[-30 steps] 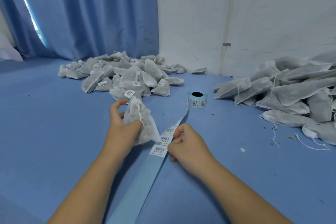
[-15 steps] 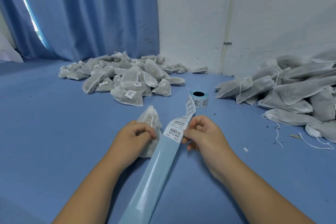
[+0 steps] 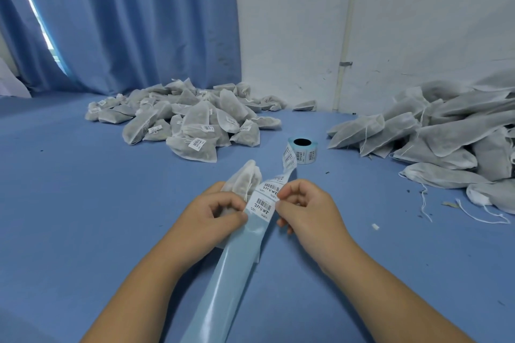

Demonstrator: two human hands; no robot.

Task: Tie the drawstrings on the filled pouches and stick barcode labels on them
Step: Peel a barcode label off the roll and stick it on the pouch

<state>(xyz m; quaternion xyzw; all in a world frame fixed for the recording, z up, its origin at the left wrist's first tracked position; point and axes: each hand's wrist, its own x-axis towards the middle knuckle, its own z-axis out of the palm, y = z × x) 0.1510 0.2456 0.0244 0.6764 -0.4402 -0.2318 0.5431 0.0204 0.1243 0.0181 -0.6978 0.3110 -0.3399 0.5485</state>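
Glossy blue label strip (image 3: 231,273) runs near-to-far toward its roll (image 3: 303,147). The left grip (image 3: 211,214) curls round a pouch (image 3: 242,179), tip pointing far. The right grip (image 3: 303,206) pinches the strip's edge. Blue counter (image 3: 83,203), blue curtain (image 3: 125,22), white wall (image 3: 418,8).

You have one labelled pile (image 3: 189,122) of pouches, one unlabelled pile (image 3: 434,131), one label roll (image 3: 306,151), one liner strip (image 3: 231,273), one separate pouch (image 3: 243,179).

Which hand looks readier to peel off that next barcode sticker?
Probably the right hand: its fingertips pinch the edge of the sticker, while the left hand grips the pouch and steadies the backing strip.
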